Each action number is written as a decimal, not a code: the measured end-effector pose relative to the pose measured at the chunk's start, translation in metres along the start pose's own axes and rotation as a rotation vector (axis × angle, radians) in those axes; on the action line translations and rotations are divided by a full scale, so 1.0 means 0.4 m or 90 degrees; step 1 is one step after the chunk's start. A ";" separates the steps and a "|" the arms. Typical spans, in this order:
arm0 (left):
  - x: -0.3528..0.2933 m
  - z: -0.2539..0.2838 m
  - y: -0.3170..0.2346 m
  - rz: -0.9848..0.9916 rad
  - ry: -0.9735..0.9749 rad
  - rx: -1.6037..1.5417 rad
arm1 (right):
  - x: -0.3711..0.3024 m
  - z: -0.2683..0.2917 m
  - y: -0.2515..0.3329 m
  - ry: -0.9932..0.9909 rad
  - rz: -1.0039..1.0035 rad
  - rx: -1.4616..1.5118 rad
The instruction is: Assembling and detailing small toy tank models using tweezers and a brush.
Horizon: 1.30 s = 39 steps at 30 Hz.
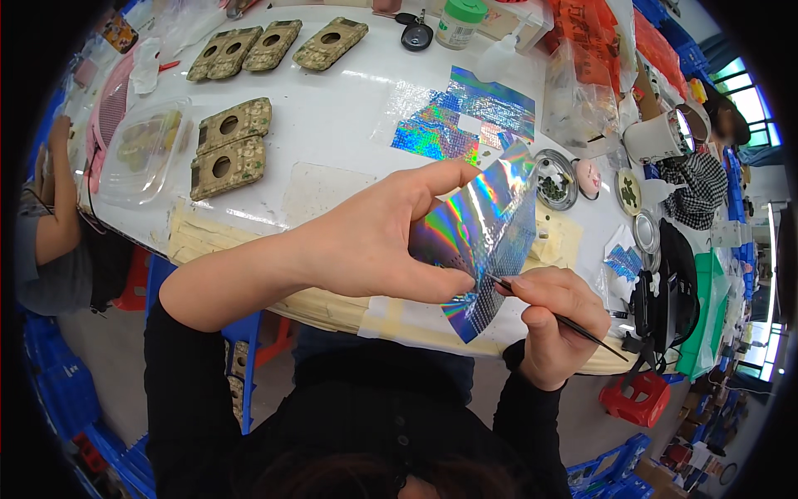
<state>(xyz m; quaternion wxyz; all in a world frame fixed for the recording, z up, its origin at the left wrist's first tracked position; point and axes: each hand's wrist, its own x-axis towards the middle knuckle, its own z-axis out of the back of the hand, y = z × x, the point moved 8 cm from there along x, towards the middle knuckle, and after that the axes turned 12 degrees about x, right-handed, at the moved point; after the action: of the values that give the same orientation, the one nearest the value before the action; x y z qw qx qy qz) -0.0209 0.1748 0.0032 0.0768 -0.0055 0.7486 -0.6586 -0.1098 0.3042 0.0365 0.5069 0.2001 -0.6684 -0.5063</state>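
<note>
My left hand [374, 229] grips a shiny holographic sheet [499, 204] between thumb and fingers, bending it above the table's near edge. Rows of small marks cover its right side. My right hand [565, 320] pinches a slim dark tool [582, 330], apparently tweezers, whose tip meets the sheet beside my left thumb. Beyond my hands lies a second holographic sheet [474, 112] with a square cut out. To the left, two camouflage model tank hulls [229, 170], each with a round hole, lie side by side.
More camouflage hulls [331, 43] stand at the back. A clear plastic box [145, 150] is at far left. Right of the sheets are a metal dish [555, 179] with small green parts, a white squeeze bottle [501, 56] and a white canister [657, 137]. Another person's arm [60, 183] shows at left.
</note>
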 end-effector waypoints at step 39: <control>0.004 0.009 0.007 0.015 0.005 -0.073 | 0.005 -0.021 0.027 0.040 0.083 -0.073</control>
<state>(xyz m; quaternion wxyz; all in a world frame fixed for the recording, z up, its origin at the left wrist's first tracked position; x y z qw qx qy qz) -0.0217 0.1715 0.0000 0.0813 0.0014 0.7851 -0.6140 -0.1008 0.3030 0.0469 0.5699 0.1426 -0.6338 -0.5031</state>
